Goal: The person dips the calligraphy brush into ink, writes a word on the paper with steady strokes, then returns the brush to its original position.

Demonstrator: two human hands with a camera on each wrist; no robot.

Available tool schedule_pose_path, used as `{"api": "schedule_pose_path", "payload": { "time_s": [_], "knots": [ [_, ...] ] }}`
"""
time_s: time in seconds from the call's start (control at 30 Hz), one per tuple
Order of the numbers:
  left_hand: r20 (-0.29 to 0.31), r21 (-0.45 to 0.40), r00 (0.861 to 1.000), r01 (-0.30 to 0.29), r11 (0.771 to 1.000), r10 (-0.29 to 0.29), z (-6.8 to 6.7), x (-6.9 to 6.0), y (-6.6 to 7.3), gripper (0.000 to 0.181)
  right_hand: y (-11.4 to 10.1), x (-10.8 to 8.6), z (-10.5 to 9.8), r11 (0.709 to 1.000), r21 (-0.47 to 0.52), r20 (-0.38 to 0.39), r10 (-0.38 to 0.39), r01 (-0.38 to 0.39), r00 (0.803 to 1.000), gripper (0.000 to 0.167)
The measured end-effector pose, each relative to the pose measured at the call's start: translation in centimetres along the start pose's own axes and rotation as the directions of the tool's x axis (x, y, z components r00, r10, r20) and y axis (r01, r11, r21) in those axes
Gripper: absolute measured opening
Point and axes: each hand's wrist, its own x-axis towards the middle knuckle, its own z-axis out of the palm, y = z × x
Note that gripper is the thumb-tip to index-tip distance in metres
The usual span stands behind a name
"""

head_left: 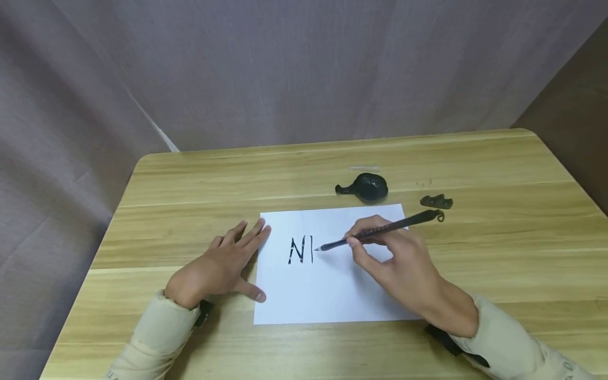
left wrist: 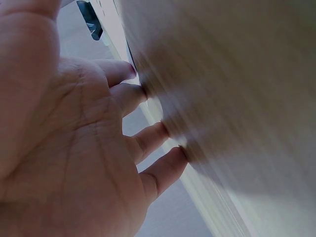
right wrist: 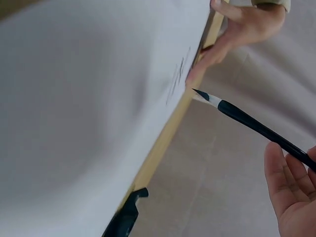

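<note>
A white sheet of paper (head_left: 304, 301) lies on the table with black brush strokes (head_left: 296, 249) on it: an N shape and an upright line beside it. My right hand (head_left: 408, 272) pinches a dark writing brush (head_left: 394, 226) between thumb and fingers, its handle slanting up to the right. The brush tip is just right of the upright line; in the right wrist view the brush (right wrist: 247, 120) appears lifted off the paper. My left hand (head_left: 214, 272) spreads at the sheet's left edge, fingertips and thumb on the paper. Its palm (left wrist: 74, 133) fills the left wrist view.
Behind the paper sits a black ladle-shaped dish (head_left: 370, 187). A small dark wavy piece, like a brush rest (head_left: 436, 201), stands to its right. A thin clear strip (head_left: 364, 169) lies farther back. Grey curtain (head_left: 285, 74) hangs behind the wooden table (head_left: 204, 184).
</note>
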Motion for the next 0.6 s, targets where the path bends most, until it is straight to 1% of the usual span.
{"api": "schedule_pose_path", "payload": {
  "time_s": [0.13,0.33,0.6],
  "knots": [
    [0.002,-0.002,1.000,0.000,1.000,0.000,0.0,0.0,0.0,0.137,0.1,0.4,-0.5,1.000,-0.004,-0.032,0.008,-0.008,0.999,0.027],
    [0.005,-0.005,1.000,0.000,1.000,0.000,-0.1,0.0,0.0,0.138,0.7,0.6,-0.6,0.999,0.002,-0.083,0.032,-0.032,0.996,0.026],
    [-0.004,-0.006,1.000,-0.014,1.000,0.014,0.0,-0.2,-0.1,0.137,1.0,0.4,-0.5,0.999,-0.016,-0.080,0.031,-0.032,0.996,0.024]
  ]
}}
